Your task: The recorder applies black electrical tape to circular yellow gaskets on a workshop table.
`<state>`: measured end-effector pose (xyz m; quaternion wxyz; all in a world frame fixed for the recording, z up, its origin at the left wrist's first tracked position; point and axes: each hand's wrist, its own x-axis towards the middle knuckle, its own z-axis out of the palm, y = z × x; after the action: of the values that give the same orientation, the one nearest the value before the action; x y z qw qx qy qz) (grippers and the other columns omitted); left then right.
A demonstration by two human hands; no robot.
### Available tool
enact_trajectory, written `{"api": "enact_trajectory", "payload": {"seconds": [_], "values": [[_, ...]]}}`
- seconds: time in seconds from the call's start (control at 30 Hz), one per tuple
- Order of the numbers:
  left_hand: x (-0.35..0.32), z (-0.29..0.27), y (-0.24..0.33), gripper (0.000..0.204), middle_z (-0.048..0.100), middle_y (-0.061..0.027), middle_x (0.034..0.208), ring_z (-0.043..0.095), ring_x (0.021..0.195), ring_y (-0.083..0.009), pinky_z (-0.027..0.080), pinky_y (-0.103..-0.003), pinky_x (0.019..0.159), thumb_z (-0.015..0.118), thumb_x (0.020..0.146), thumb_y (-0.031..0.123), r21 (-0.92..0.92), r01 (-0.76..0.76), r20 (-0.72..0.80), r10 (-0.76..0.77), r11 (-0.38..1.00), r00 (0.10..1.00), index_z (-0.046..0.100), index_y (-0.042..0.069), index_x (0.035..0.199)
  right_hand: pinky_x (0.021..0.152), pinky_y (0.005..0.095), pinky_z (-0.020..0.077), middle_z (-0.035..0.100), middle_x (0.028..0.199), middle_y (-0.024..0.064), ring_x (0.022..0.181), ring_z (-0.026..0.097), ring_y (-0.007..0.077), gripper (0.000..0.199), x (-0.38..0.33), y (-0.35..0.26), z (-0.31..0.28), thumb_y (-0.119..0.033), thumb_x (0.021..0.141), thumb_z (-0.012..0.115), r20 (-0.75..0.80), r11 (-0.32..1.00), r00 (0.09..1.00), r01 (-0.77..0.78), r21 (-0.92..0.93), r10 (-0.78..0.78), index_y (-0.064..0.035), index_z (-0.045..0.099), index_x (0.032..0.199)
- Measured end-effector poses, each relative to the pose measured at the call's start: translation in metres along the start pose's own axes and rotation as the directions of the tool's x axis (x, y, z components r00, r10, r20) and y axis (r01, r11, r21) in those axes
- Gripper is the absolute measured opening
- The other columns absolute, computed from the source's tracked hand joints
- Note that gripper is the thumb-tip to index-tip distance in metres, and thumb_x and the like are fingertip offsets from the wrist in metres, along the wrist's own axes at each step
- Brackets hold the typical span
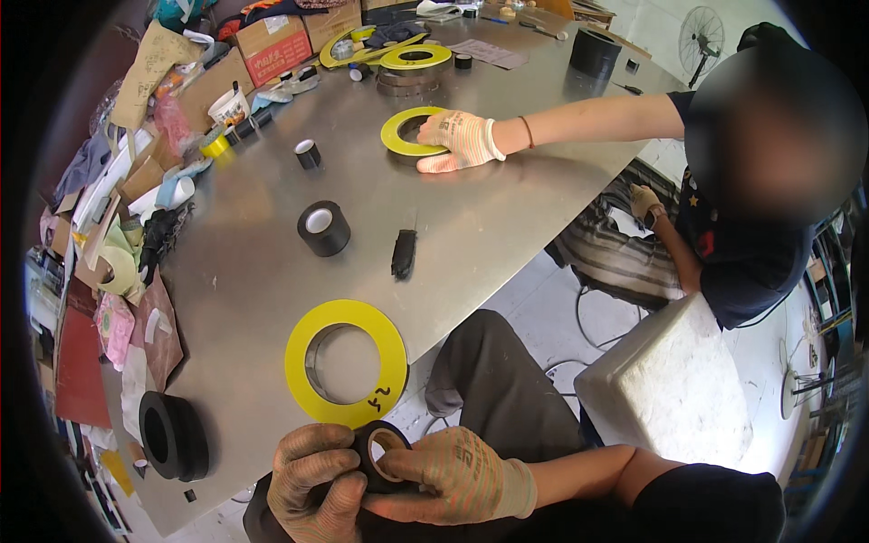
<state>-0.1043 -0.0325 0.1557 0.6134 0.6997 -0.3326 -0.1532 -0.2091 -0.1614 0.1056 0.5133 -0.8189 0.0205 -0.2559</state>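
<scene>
At the table's near edge, a roll of black tape [369,450] is held between my two gloved hands. My left hand [312,480], its glove soiled dark, wraps round the roll's left side. My right hand [448,475], in a striped glove, grips the right side, with fingers at the core hole. Just beyond them a flat yellow ring [391,339] with dark marks on its face lies on the table. Farther off are a thick roll of black tape [337,237] lying flat, a smaller black roll [310,158] and a crumpled black strip [404,253].
Across the metal table [235,299], a co-worker's gloved hand [460,140] grips another yellow-faced ring [396,134]. More yellow rings [416,56] are stacked behind. Black rings [172,436] stand at the near left. Cluttered cardboard [145,77] lines the left edge. A white block [670,385] stands right.
</scene>
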Motion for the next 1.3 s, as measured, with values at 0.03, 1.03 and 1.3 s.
{"api": "enact_trajectory", "payload": {"seconds": [0.03, 1.03, 1.3], "values": [[-0.002, 0.000, 0.000, 0.016, 0.066, -0.0160, 0.115, 0.062, 0.108, -0.0260, 0.048, -0.038, 0.098, 0.070, 0.089, 0.011, -0.039, 0.008, 0.004, -0.007, 0.999, 1.000, 0.069, 0.000, 0.101, 0.051, 0.0414, 0.0455, 0.056, 0.063, 0.0093, 0.054, 0.059, 0.0311, 0.034, -0.002, -0.004, -0.001, -0.029, 0.085, 0.076, 0.050, 0.997, 0.997, -0.060, 0.043, 0.058, -0.0040, 0.060, 0.103], [0.020, 0.037, -0.079, 0.017, 0.070, -0.0109, 0.110, 0.059, 0.120, -0.0321, 0.042, -0.042, 0.107, 0.078, 0.077, 0.000, 0.476, -0.304, -0.140, 0.412, 0.825, 0.900, 0.075, 0.002, 0.094, 0.052, 0.0341, 0.0519, 0.067, 0.107, 0.0077, 0.067, 0.068, 0.0229, 0.035, -0.058, 0.038, 0.020, -0.022, 0.079, 0.080, 0.050, 0.988, 0.992, -0.107, -0.112, 0.113, -0.0217, 0.071, 0.113], [0.022, 0.038, -0.090, 0.019, 0.067, -0.0116, 0.119, 0.058, 0.119, -0.0259, 0.045, -0.036, 0.103, 0.077, 0.079, -0.001, 0.307, -0.048, -0.175, 0.106, 0.950, 0.979, 0.074, 0.001, 0.097, 0.046, 0.0385, 0.0386, 0.053, 0.062, 0.0103, 0.051, 0.056, 0.0300, 0.029, -0.037, 0.057, 0.011, -0.027, 0.083, 0.078, 0.147, 0.955, 0.947, -0.295, 0.043, 0.286, -0.0030, 0.064, 0.092]]}}
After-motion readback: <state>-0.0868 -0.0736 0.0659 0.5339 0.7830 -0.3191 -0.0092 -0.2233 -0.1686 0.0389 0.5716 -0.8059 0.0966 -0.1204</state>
